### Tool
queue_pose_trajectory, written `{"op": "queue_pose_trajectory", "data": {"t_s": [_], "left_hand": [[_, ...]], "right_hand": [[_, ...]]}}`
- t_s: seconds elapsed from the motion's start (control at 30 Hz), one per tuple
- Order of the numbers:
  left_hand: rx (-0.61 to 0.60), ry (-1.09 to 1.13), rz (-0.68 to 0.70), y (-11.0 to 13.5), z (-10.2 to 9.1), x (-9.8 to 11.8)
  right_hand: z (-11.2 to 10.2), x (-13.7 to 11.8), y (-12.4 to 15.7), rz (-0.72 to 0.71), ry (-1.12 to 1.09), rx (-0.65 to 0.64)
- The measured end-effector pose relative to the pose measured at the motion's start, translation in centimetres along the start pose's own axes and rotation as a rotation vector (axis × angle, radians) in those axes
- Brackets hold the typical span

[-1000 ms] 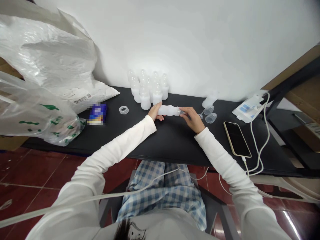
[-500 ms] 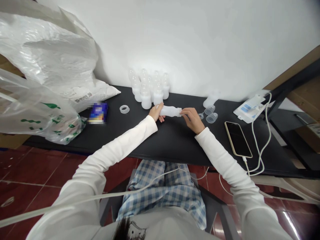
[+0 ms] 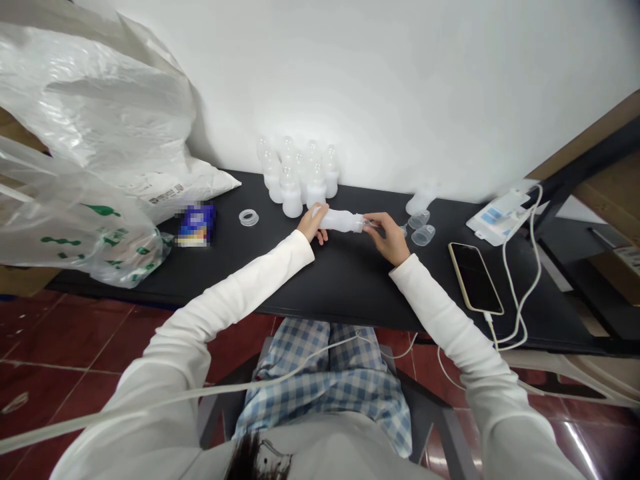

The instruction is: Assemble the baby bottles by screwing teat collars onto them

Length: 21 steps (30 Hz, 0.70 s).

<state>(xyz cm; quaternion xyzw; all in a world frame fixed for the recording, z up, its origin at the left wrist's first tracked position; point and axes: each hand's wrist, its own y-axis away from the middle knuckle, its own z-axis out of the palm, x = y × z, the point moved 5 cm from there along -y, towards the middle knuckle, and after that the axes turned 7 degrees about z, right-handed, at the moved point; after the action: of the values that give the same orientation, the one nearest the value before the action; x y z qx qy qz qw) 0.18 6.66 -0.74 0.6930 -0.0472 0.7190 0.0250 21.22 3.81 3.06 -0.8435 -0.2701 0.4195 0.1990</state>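
Note:
My left hand (image 3: pixel 312 223) is closed around the base end of a milky white feeding bottle (image 3: pixel 339 221). The bottle lies on its side in the air, its neck pointing right. At that neck, the bent fingers of my right hand (image 3: pixel 387 236) pinch a small clear piece (image 3: pixel 369 223), partly hidden by the fingers. Just right of this hand, clear domed caps (image 3: pixel 424 235) rest on the black table. Behind the left hand stand several white bottles (image 3: pixel 293 199) with clear domed tops, grouped by the wall.
Another white bottle (image 3: pixel 421 200) is farther right near the wall. Pale rings (image 3: pixel 249 218) and a blurred blue packet (image 3: pixel 197 225) lie left on the black table (image 3: pixel 345 280). Plastic bags (image 3: pixel 100 220) fill the left side. A phone (image 3: pixel 475 278) with a cable lies right, near a white-blue package (image 3: pixel 500 217).
My right hand's fingers have shifted slightly at the bottle's neck, and the clear piece between them now shows. The left hand keeps its grip on the bottle.

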Motion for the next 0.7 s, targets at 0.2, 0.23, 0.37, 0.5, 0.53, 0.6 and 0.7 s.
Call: {"op": "queue_pose_trajectory", "data": {"t_s": [0.2, 0.23, 0.37, 0.5, 0.53, 0.6, 0.7], "left_hand": [[-0.081, -0.088, 0.08, 0.3, 0.4, -0.1], [-0.078, -0.09, 0.073, 0.3, 0.4, -0.2], [-0.016, -0.05, 0.02, 0.0, 0.3, -0.2], [0.041, 0.009, -0.021, 0.0, 0.2, 0.2], [0.045, 0.022, -0.027, -0.1, 0.2, 0.3], [0.04, 0.043, -0.033, -0.1, 0.2, 0.3], [0.008, 0.074, -0.026, -0.1, 0.2, 0.2]], "right_hand": [[1.0, 1.7, 0.6, 0.328, -0.146, -0.047], [1.2, 1.9, 0.7, 0.374, -0.163, -0.061], [0.8, 2.2, 0.5, 0.381, -0.152, -0.074], [0.1, 1.3, -0.2, 0.161, -0.075, -0.102], [0.0, 1.1, -0.3, 0.118, -0.06, -0.114], [0.0, 0.9, -0.3, 0.073, -0.033, -0.126], [-0.2, 0.9, -0.3, 0.086, 0.006, -0.108]]}}
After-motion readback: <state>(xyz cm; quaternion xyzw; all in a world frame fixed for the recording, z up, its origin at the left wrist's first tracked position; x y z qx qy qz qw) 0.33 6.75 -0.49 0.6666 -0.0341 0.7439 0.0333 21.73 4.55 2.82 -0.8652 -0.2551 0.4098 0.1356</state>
